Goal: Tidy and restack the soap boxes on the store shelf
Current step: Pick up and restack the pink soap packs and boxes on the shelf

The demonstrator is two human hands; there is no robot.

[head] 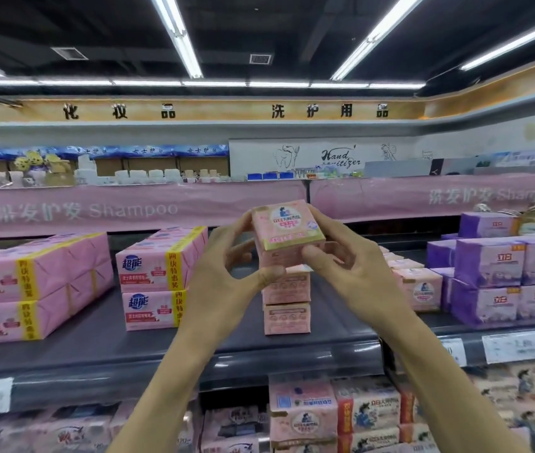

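Gripped from both sides between left hand (pixel 226 256) and right hand (pixel 354 259): pink soap box (pixel 287 235), raised just above short pink stack (pixel 286 300) on dark shelf (pixel 161 348).

Dark shelf (pixel 102 348), stacked soap boxes (pixel 287 302)

Bare shelf (pixel 220 335) is left between the pink multipacks (pixel 158 279) and the pink box stack (pixel 287 302); purple packs (pixel 501 279) crowd the right.
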